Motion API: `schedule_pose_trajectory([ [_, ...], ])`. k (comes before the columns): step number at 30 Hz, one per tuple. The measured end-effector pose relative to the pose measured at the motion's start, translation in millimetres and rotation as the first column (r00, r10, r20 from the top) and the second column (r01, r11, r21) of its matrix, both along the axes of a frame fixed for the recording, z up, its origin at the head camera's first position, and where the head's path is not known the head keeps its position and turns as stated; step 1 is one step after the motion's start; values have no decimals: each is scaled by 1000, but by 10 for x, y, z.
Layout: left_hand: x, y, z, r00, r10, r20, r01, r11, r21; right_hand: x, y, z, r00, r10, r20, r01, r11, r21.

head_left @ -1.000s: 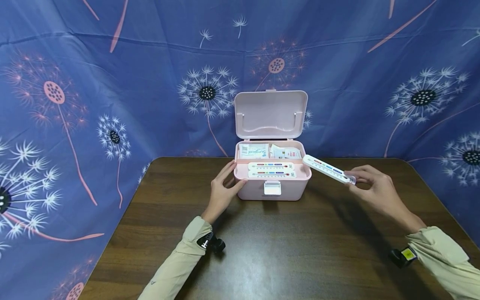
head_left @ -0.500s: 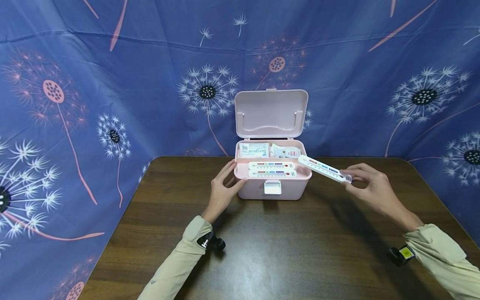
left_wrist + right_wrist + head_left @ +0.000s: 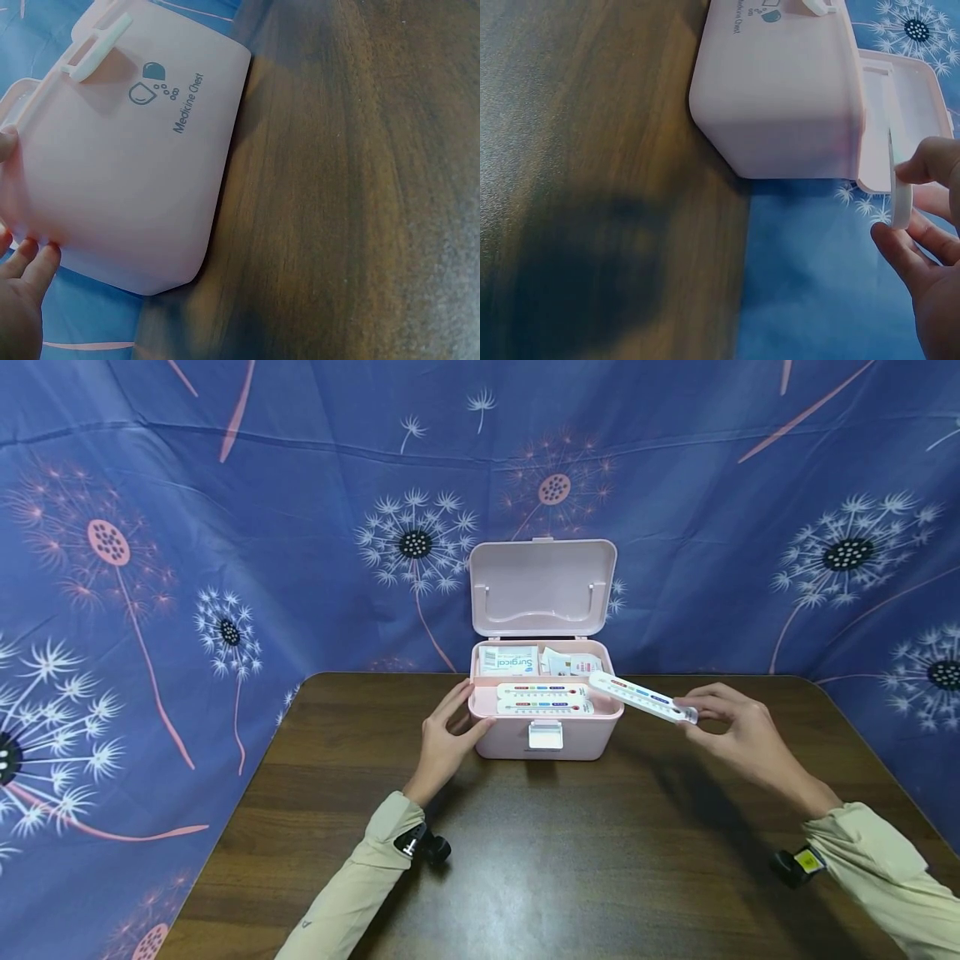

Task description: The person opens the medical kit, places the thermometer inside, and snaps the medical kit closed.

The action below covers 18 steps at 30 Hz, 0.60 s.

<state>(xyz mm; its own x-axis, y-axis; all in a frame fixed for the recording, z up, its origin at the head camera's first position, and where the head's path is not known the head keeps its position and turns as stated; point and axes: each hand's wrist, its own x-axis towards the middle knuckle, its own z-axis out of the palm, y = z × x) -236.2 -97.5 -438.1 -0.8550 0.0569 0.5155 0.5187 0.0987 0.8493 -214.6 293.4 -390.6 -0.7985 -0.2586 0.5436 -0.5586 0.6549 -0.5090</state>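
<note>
A pink medicine chest [image 3: 510, 739] stands on the table with its lid [image 3: 543, 589] raised. My left hand [image 3: 442, 743] holds its left end, thumb at the front rim and fingers against the side wall [image 3: 142, 255]. Between thumb and fingers, my right hand [image 3: 738, 727] pinches the right end of a white strip thermometer [image 3: 633, 693], seen edge-on [image 3: 902, 202] in the right wrist view. The thermometer slants up to the left, its far end over the chest's right front compartment. Two similar thermometers, a rear one [image 3: 536, 692] and a front one [image 3: 536, 707], lie side by side there.
The chest's back compartment holds a packet marked "Surgical" [image 3: 506, 661] and another white packet [image 3: 573, 665]. A white latch [image 3: 545, 735] hangs at the front. The brown wooden table [image 3: 540, 860] ends at a blue dandelion-print cloth [image 3: 315, 543] behind.
My right hand has moved a little left, carrying the thermometer from beside the chest to over its right front corner. My left hand has stayed on the chest.
</note>
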Motion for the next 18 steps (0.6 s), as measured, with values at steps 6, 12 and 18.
schedule_pose_trajectory([
  [6, 5, -9, 8, 1000, -11, 2, 11, 1000, 6, -36, -43, 34, 1000, 6, -12, -6, 1000, 19],
  [12, 7, -17, 5, 1000, -7, 2, 7, 1000, -9, -66, -81, 66, 1000, 12, -21, -11, 1000, 26],
  [18, 10, -12, 4, 1000, -5, 4, 5, 1000, -12, -72, -114, 92, 1000, 19, -24, -18, 998, 53],
])
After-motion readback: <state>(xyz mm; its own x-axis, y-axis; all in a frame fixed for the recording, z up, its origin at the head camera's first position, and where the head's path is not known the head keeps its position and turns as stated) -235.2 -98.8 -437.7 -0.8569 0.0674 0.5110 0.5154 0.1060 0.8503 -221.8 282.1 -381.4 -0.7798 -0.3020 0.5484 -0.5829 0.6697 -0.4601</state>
